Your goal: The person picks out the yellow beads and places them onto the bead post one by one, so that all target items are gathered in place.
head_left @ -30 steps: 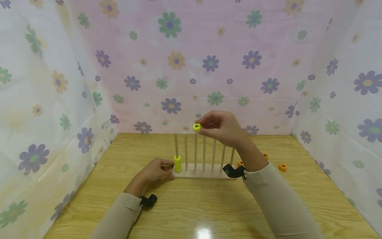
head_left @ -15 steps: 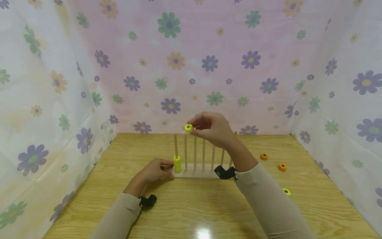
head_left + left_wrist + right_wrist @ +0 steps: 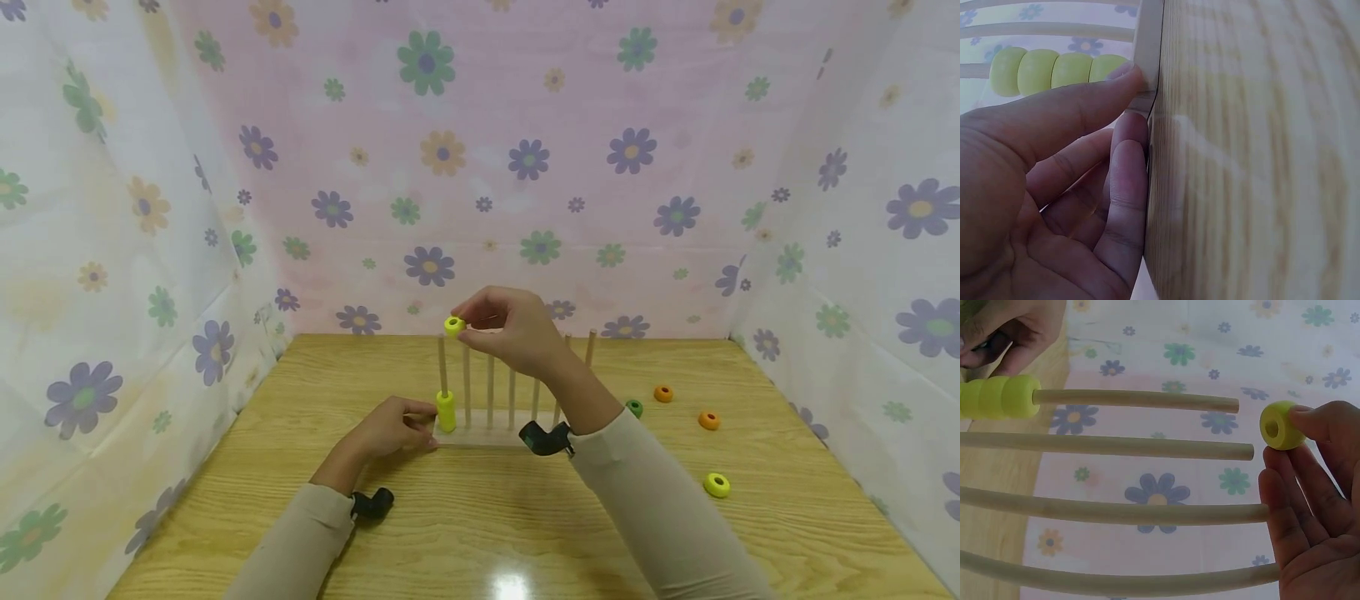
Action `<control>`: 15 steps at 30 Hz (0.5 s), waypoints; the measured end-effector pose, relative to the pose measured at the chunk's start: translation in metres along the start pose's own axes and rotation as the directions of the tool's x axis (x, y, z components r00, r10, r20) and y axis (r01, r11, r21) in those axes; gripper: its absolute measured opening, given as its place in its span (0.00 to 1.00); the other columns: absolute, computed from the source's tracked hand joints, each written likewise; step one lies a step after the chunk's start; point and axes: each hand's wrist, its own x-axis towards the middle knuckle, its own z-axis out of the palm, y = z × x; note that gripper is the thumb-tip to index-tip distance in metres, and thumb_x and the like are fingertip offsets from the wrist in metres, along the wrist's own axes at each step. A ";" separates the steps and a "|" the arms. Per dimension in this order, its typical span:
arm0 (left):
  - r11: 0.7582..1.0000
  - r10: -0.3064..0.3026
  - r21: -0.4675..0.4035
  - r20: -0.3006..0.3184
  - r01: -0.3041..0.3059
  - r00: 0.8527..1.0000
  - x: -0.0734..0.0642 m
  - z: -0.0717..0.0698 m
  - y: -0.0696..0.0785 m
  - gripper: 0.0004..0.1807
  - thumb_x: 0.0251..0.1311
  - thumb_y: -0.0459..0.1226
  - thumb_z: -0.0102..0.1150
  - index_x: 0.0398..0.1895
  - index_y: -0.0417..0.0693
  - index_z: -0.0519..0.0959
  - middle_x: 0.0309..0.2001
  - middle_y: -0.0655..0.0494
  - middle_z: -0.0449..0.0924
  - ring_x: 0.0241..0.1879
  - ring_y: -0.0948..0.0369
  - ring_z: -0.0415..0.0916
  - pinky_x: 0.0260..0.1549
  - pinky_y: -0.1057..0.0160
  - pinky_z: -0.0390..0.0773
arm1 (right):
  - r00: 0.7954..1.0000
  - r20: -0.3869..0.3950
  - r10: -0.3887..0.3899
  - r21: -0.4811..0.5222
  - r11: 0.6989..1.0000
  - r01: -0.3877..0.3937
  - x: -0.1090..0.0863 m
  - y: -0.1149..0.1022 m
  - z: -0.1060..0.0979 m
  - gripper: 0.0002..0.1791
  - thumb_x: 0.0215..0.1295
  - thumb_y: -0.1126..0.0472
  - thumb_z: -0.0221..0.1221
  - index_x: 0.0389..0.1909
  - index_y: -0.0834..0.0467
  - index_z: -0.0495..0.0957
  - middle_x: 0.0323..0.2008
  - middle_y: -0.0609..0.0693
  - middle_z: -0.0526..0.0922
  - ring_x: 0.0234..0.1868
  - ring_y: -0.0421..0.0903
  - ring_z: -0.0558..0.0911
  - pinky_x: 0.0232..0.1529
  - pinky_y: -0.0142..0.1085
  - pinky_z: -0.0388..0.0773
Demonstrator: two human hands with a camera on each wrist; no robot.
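Observation:
In the head view my right hand (image 3: pixel 517 329) pinches a yellow bead (image 3: pixel 453 332) between thumb and fingertips, level with the peg tops. The right wrist view has that bead's hole facing the peg tips, a small gap past the end of the first peg (image 3: pixel 1141 400). Several yellow beads (image 3: pixel 446 412) are stacked low on this leftmost peg of a wooden peg rack. My left hand (image 3: pixel 390 433) holds the left end of the rack's base (image 3: pixel 487 437). In the left wrist view its thumb (image 3: pixel 1085 109) lies over the base's end, with fingertips against the lower edge.
Right of the rack on the wooden table (image 3: pixel 337 367) lie a green bead (image 3: pixel 637 413), an orange bead (image 3: pixel 663 399), another orange bead (image 3: pixel 708 426) and, nearer, a loose yellow bead (image 3: pixel 712 492). Bare upright pegs (image 3: pixel 491 383) stand beside the filled one. Flowered cloth (image 3: pixel 525 108) encloses the table.
My right hand has carried the yellow bead leftward from above the third peg to close by the first peg's top, uncovering loose beads at right. The left hand stays put.

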 end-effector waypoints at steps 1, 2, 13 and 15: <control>1.000 0.003 0.000 -0.001 -0.003 1.000 0.000 0.000 0.000 0.31 0.59 0.34 0.75 0.67 0.43 0.79 0.57 0.48 0.84 0.44 0.58 0.86 0.50 0.56 0.84 | 1.000 0.000 -0.006 -0.004 1.000 0.006 0.000 0.001 0.002 0.06 0.64 0.61 0.72 0.40 0.51 0.86 0.46 0.44 0.88 0.44 0.42 0.88 0.50 0.41 0.86; 1.000 0.004 0.001 -0.001 -0.004 1.000 0.000 0.001 0.000 0.31 0.59 0.33 0.75 0.67 0.42 0.79 0.58 0.48 0.84 0.44 0.58 0.86 0.50 0.56 0.84 | 1.000 -0.002 -0.013 -0.014 1.000 0.013 0.001 0.001 0.003 0.06 0.64 0.61 0.72 0.40 0.51 0.86 0.46 0.44 0.88 0.43 0.42 0.88 0.50 0.40 0.86; 1.000 -0.007 -0.010 0.000 0.007 1.000 -0.002 0.002 0.003 0.31 0.59 0.32 0.74 0.68 0.41 0.78 0.57 0.48 0.84 0.45 0.57 0.86 0.52 0.54 0.84 | 0.999 -0.038 -0.021 -0.089 0.996 0.017 0.007 -0.001 0.009 0.05 0.65 0.60 0.71 0.37 0.52 0.84 0.46 0.43 0.88 0.44 0.39 0.88 0.47 0.32 0.86; 1.000 -0.008 -0.011 0.000 0.008 1.000 -0.002 0.001 0.003 0.31 0.59 0.32 0.75 0.68 0.41 0.78 0.56 0.49 0.85 0.45 0.57 0.86 0.52 0.54 0.84 | 0.998 -0.049 -0.024 -0.085 0.996 0.020 0.008 -0.002 0.008 0.05 0.65 0.61 0.71 0.36 0.52 0.83 0.46 0.43 0.88 0.45 0.39 0.88 0.47 0.33 0.86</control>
